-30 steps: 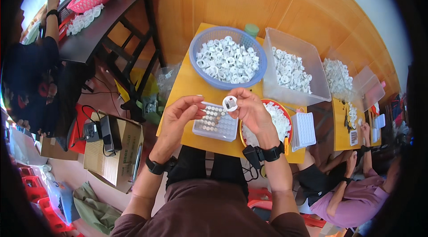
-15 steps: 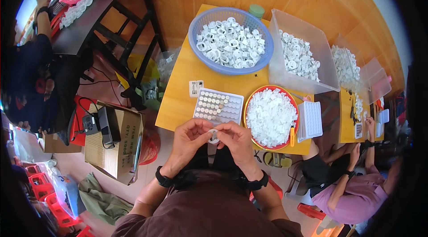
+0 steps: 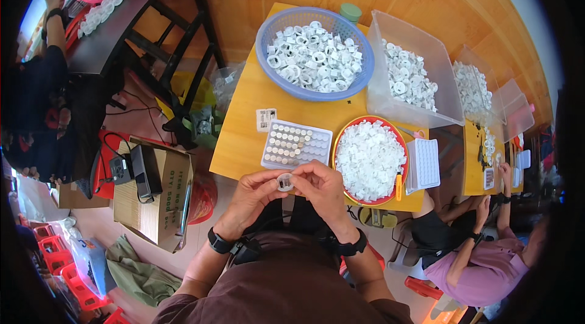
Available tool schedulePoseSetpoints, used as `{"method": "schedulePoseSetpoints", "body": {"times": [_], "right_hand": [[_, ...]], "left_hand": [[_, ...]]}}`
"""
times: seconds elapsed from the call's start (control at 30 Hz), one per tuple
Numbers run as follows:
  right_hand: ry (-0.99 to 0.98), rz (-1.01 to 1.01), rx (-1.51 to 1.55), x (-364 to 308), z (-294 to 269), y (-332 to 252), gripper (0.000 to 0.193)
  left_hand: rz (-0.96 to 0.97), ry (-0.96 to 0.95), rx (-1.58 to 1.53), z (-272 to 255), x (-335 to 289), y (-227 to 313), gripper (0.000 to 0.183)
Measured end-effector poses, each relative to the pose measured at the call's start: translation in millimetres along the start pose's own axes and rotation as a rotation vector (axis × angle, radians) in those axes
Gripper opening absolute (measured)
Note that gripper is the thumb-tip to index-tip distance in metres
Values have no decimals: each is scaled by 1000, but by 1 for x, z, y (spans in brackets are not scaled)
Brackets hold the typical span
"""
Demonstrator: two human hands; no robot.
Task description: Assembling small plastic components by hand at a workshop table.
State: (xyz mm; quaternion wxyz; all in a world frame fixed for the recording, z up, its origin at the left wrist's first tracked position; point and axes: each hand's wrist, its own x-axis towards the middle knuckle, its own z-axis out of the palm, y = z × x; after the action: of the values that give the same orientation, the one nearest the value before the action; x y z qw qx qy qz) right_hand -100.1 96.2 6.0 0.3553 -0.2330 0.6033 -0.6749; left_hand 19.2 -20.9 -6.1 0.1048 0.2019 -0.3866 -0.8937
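Note:
Just off the table's near edge, a small round white plastic part (image 3: 285,182) with a dark opening is pinched between my two hands. My left hand (image 3: 256,193) grips it from the left with thumb and fingers. From the other side, my right hand (image 3: 322,185) holds its right rim with closed fingertips. Directly beyond my hands lies a pale tray (image 3: 323,152) with rows of round, coin-like discs (image 3: 286,143); its right-hand pockets hold none. A red-rimmed round tray (image 3: 339,187) heaped with small white pieces (image 3: 370,159) stands to the right of my right hand.
A blue basket (image 3: 263,71) and a clear bin (image 3: 448,113), both full of white parts, stand farther back on the yellow table (image 3: 234,153). Stacked white trays (image 3: 426,165) lie at right. A cardboard box (image 3: 167,208) sits at left. A co-worker (image 3: 481,263) sits at right.
Both hands have shifted slightly left with the white part. The part has turned, so its dark opening now shows more. My left fingers have uncurled somewhat.

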Motion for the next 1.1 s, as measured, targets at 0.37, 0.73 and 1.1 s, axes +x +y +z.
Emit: {"method": "schedulePoseSetpoints", "body": {"times": [0.37, 0.73, 1.1], "right_hand": [[185, -483, -946, 40, -13, 8, 11], [259, -408, -880, 30, -25, 6, 10], [155, -481, -1046, 30, -15, 3, 9]], "left_hand": [[42, 45, -186, -12, -2, 0, 30], [17, 29, -236, -15, -1, 2, 27], [4, -1, -229, -5, 1, 6, 28]]}}
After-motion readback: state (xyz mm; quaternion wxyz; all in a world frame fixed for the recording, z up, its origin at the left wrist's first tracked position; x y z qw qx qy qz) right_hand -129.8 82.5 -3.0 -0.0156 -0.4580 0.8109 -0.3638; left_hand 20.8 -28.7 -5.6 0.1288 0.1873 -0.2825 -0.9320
